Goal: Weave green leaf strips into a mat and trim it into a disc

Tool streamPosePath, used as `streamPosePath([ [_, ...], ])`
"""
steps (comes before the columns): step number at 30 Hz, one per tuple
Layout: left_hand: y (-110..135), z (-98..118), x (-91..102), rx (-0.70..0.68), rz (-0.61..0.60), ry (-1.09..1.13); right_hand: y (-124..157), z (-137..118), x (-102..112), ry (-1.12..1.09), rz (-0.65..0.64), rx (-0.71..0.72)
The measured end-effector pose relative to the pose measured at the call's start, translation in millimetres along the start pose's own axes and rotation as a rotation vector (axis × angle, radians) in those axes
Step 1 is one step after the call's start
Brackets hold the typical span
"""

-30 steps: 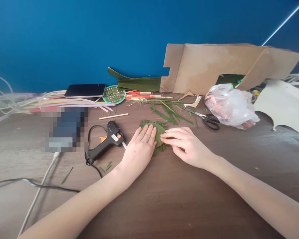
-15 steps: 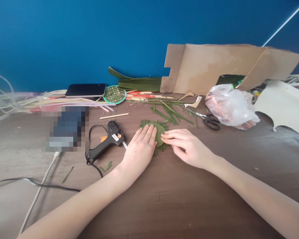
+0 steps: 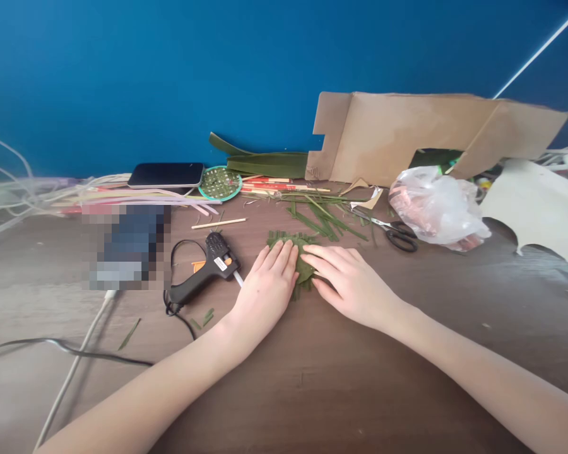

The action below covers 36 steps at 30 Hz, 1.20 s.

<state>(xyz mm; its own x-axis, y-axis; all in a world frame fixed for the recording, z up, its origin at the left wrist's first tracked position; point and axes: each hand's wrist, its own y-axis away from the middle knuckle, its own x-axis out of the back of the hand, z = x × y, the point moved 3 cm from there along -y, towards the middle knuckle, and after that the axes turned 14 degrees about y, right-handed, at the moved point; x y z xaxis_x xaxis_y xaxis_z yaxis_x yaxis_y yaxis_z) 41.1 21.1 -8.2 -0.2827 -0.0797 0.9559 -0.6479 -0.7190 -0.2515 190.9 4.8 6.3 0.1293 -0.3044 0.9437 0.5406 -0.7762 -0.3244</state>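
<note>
A round green leaf piece (image 3: 305,272) fringed with short leaf strips lies flat on the table in the middle of the head view. My left hand (image 3: 271,272) rests flat across its left side, fingers stretched out and covering part of it. From the right, my right hand (image 3: 343,277) lies over the piece's right edge with its fingers extended and slightly apart. Both palms face down. Just left of my left hand is a black glue gun (image 3: 211,268) with a white glue stick showing at its rear.
Behind the hands lie cut leaf strips (image 3: 322,214), scissors (image 3: 397,233), a wooden stick (image 3: 219,223) and a green-rimmed round mesh (image 3: 220,183). Folded cardboard (image 3: 388,132) stands against the blue wall; a plastic bag (image 3: 438,205) sits at right. A phone (image 3: 166,174) and cables (image 3: 76,353) occupy the left.
My right hand has flattened from a pinch at the piece's edge, its fingers now spread over the right side. My left hand stays pressed in place. The view has shifted slightly.
</note>
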Motion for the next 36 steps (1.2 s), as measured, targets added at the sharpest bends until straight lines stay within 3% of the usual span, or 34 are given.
streamPosePath([
  [6,-0.2,1.6,2.3,0.006,-0.022,-0.006,-0.6,4.8,-2.4,-0.081,0.009,-0.009],
  [11,-0.1,1.8,3.0,0.001,-0.023,-0.01,0.1,15.1,3.4,-0.118,0.176,-0.122],
  [21,0.1,0.4,2.8,-0.005,-0.001,0.015,9.1,15.4,7.6,-0.099,0.334,-0.064],
  [36,0.5,0.2,1.9,-0.013,0.014,0.002,12.1,16.3,6.2,-0.136,0.328,-0.037],
])
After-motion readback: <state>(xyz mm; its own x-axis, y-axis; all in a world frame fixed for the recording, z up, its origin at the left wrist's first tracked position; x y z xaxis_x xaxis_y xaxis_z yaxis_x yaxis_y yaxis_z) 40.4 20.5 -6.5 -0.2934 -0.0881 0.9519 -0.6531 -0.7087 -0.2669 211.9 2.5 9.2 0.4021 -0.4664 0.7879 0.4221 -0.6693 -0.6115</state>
